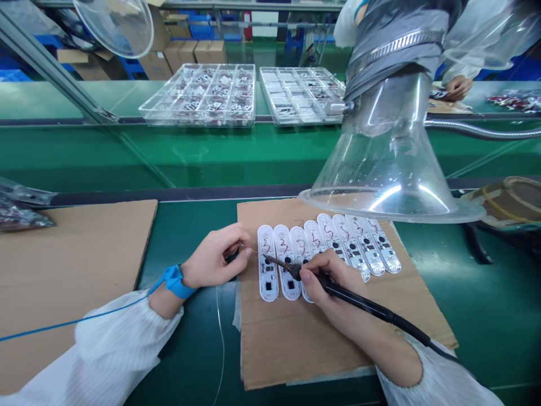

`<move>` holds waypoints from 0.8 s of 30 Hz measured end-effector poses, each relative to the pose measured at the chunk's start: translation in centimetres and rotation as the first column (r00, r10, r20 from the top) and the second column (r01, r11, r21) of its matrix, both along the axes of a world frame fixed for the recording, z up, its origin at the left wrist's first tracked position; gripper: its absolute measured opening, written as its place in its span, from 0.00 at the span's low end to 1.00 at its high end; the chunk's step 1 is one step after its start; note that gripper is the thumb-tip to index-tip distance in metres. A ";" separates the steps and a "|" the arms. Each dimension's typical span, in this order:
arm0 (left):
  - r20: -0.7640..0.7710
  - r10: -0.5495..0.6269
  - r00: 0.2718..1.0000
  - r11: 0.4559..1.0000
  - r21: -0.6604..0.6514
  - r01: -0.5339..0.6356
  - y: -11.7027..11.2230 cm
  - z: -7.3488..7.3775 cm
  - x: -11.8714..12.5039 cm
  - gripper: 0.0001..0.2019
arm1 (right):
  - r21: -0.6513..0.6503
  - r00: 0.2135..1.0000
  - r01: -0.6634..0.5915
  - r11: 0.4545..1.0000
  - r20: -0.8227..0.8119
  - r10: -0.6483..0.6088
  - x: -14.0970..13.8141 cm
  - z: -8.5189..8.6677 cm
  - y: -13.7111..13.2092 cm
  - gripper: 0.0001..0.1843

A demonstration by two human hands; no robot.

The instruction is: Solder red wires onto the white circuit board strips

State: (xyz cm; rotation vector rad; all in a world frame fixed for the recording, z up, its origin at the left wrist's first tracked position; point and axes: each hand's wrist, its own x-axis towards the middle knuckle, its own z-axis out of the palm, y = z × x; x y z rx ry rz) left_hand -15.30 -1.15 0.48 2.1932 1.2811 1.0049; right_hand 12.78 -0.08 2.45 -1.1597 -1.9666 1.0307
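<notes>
My right hand (333,279) grips a black soldering iron (359,301), its tip resting at the leftmost of several white oval circuit boards (267,282). The boards lie in a row on a sheet of brown cardboard (321,344), each with a red wire and dark chips. Pinched in my left hand (220,256) is a thin solder wire (222,338), whose end reaches toward the iron's tip. Whether wire and tip touch is too small to tell. A blue wrist strap (177,282) circles my left wrist. My right hand partly covers the middle boards.
A clear fume hood (384,163) hangs low over the right boards. Two compartment trays (203,96) of small parts stand on the far bench. More cardboard (76,270) lies at left, a round brown roll (511,200) at right. A co-worker's hand (459,87) shows at upper right.
</notes>
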 end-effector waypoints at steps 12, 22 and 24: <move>0.104 0.095 0.990 0.995 -0.019 -0.093 -0.1 0.4 0.2 0.05 | 0.160 0.975 0.163 0.974 -0.179 -0.134 4.4 -0.8 -1.2 0.05; 0.153 -0.141 0.978 0.965 -0.199 0.170 -3.2 3.7 11.2 0.08 | 0.401 0.997 0.033 0.915 0.048 -0.057 6.3 -1.3 -3.1 0.08; 0.152 -0.107 0.983 0.966 -0.218 0.139 -3.5 3.4 12.7 0.09 | 0.408 0.996 0.033 0.912 0.059 -0.063 6.7 -1.7 -3.4 0.09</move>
